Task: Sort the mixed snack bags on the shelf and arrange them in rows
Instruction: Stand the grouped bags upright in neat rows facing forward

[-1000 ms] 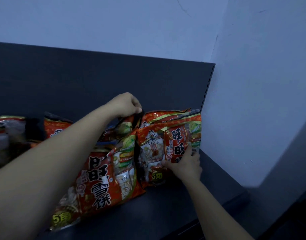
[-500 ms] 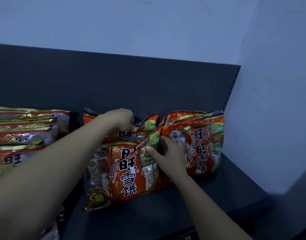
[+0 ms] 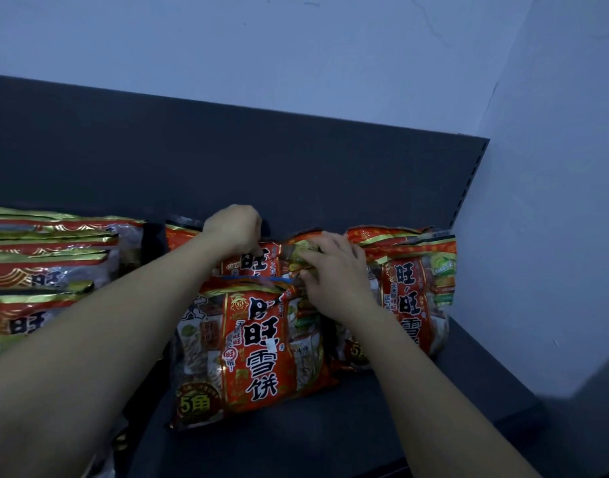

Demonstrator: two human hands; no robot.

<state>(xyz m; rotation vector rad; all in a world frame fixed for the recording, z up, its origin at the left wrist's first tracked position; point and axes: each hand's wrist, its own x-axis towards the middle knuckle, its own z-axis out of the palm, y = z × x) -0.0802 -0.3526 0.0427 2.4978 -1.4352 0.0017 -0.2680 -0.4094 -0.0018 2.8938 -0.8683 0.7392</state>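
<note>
Red and orange snack bags stand in rows on a dark shelf [image 3: 330,443]. The middle row has a front bag [image 3: 258,350] leaning forward and a second bag [image 3: 251,265] upright behind it. My left hand [image 3: 235,229] grips the top edge of that second bag near the back panel. My right hand [image 3: 334,270] pinches the same bag's upper right corner, fingers curled over the foil. To the right stands another row of like bags [image 3: 413,291], partly hidden by my right forearm.
Several darker silver-and-red bags [image 3: 51,263] lie stacked at the left. A dark back panel [image 3: 296,174] rises behind the rows, ending at a perforated upright [image 3: 468,188] by the pale wall. Bare shelf floor lies in front and to the right.
My right hand has risen from the front bag's right edge to the upper corner of the bag behind it. My left hand stays on the back bag's top. The camera has shifted slightly left.
</note>
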